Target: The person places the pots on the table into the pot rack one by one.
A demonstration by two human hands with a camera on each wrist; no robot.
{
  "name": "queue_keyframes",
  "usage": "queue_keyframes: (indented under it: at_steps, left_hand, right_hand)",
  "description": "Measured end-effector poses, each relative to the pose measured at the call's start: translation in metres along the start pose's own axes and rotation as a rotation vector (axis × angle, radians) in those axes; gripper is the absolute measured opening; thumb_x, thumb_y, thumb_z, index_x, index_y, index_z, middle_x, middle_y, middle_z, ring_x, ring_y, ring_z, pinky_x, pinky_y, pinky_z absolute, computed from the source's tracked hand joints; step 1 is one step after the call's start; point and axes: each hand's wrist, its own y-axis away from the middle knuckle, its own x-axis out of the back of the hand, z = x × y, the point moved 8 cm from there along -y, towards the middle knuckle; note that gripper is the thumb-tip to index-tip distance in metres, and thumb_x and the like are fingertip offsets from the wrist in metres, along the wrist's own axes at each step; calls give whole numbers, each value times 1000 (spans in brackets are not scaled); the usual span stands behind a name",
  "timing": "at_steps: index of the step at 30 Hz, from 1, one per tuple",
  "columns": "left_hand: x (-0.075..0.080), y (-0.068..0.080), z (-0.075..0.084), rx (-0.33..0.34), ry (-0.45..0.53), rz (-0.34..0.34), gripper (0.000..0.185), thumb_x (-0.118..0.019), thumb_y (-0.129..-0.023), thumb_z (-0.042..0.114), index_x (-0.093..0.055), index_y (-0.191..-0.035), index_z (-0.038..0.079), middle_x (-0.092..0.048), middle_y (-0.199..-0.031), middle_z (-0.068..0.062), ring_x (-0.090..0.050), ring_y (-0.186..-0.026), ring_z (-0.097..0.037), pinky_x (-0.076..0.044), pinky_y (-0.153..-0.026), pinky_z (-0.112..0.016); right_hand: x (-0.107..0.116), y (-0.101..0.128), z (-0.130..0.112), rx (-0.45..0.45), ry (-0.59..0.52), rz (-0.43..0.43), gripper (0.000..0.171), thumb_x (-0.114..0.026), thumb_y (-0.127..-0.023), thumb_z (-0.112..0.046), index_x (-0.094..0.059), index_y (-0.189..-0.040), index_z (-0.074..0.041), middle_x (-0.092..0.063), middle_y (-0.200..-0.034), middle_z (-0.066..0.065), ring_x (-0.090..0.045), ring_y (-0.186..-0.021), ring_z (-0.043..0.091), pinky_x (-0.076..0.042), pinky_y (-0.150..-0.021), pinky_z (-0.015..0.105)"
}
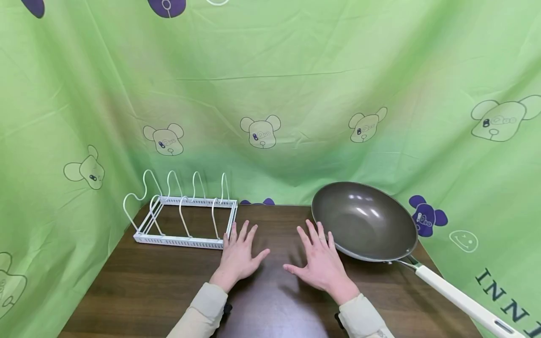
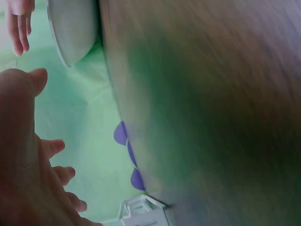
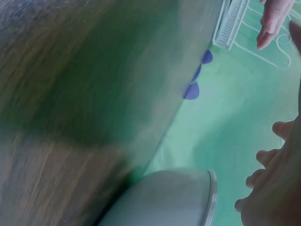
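Note:
Both hands hover over a dark wooden table, fingers spread and holding nothing. In the head view, my left hand is beside the front right corner of a white wire rack with upright loops. My right hand is just left of a dark wok, whose long white handle points toward the lower right. The left wrist view shows the left fingers apart, with part of the rack below. From the right wrist, the outer wall of the wok appears near the right fingers.
A green curtain printed with bear heads surrounds the table at the back and both sides. The brown tabletop stretches between the rack and the wok. The wok's handle reaches past the table's right edge in the head view.

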Motion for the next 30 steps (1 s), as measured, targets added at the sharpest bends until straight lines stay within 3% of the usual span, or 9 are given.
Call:
queue_keyframes:
  at_steps: [6,12,30]
  left_hand:
    - [0,-2,8,1,99,10,78,-60,-95,57,-38,-154,11,-30,-161,-18,-22,-148,-49,-28,-113,-67]
    - [-5,-2,14,23,130,-15,78,-60,-95,57,-38,-154,12,-31,-160,-20,-27,-144,-53,-35,-108,-68]
    - [-8,-2,40,25,168,-56,90,-57,-90,70,-27,-160,21,-8,-169,-12,-14,-146,-57,-34,-103,-75]
  right_hand:
    - [8,4,10,-34,-26,16,107,-64,-80,-77,-30,-158,-12,-14,-167,16,-4,-152,48,-16,-119,65]
    - [13,12,23,-79,-8,29,110,-65,-77,-79,-31,-158,-12,-14,-167,17,-6,-150,51,-15,-118,66]
    - [30,26,49,-146,2,76,120,-63,-71,-87,-31,-157,-9,-17,-165,21,-9,-150,51,-13,-113,73]
